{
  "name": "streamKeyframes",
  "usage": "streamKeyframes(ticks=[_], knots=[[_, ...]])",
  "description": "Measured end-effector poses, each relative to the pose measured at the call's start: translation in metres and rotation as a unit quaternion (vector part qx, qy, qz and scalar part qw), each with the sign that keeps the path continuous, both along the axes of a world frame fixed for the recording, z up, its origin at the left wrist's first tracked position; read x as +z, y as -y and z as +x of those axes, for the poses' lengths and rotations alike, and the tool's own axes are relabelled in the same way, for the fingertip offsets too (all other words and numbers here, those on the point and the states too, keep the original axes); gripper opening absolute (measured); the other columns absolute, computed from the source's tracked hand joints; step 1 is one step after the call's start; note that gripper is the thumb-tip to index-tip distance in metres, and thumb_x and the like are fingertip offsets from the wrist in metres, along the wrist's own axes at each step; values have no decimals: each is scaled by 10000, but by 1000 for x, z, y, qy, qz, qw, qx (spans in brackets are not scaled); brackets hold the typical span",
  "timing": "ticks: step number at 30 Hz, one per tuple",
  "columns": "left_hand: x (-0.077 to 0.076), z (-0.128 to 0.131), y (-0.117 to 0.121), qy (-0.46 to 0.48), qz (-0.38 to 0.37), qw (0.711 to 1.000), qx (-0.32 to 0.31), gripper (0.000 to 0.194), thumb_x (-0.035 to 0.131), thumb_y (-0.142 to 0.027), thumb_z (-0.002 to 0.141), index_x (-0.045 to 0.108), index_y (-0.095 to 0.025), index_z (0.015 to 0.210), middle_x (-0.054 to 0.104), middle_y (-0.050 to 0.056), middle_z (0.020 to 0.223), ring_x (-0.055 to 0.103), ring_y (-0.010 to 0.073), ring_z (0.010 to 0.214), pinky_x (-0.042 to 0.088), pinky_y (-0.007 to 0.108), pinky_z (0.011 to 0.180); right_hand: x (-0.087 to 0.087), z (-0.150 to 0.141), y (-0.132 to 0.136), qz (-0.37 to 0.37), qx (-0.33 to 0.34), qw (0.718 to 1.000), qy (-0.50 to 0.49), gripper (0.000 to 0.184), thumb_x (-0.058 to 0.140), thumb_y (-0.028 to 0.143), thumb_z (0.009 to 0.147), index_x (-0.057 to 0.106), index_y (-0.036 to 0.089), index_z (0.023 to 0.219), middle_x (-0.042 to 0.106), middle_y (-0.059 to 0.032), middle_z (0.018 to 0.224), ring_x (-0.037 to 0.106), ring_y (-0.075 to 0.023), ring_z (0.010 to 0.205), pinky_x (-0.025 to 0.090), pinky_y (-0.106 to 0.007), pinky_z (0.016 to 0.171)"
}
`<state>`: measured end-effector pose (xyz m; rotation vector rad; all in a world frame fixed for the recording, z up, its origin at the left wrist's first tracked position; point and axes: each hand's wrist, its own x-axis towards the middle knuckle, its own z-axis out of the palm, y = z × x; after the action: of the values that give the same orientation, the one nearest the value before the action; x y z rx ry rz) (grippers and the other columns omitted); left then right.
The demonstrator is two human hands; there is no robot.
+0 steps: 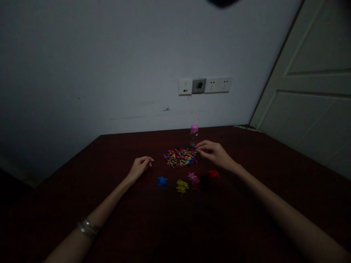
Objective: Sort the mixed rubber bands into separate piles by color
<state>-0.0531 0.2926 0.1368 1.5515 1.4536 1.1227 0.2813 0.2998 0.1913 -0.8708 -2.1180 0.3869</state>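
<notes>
A mixed heap of small coloured rubber bands (180, 157) lies on the dark red-brown table. At the heap's right edge, the thumb and fingertips of my right hand (214, 152) are pinched together; whatever is between them is too small and dim to make out. My left hand (139, 167) rests on the table left of the heap, its fingers loosely curled with nothing visible in them. Nearer to me lie sorted little piles: blue bands (162, 181), yellow bands (182, 186), pink bands (193, 179) and red bands (213, 174). A dark patch between pink and red is unclear.
Behind the heap, close to my right fingers, stands a clear bottle with a pink lid (194, 134). The table (123, 144) meets a pale wall carrying socket plates (205, 86). A panelled white door (309, 91) rises at the right.
</notes>
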Motion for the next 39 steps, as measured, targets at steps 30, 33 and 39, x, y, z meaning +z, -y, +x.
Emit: streamKeyframes(ticks=[30,33,39], knots=[[-2,-2,-3,-53,4,998,-16,381,439,-424,736,631,-98,779,509,-11,561,334,66,415,226,182,395,-12,-105,49,95,165,930,315,92,564,200,780,640,176,825,564,-49,1026,515,-164,901,428,-245,668],[-3,-3,-3,-44,0,999,-20,384,438,-429,738,629,-100,786,506,-13,565,327,63,412,225,181,396,-9,-98,46,90,169,939,286,116,542,220,806,639,188,862,562,-46,1041,527,-157,922,437,-258,740],[-3,-2,-2,-39,-9,999,-16,385,442,-430,737,629,-96,780,511,-10,568,322,55,399,226,179,389,3,-42,26,52,62,972,219,187,483,273,845,641,194,907,564,-63,1058,557,-171,913,462,-299,767]])
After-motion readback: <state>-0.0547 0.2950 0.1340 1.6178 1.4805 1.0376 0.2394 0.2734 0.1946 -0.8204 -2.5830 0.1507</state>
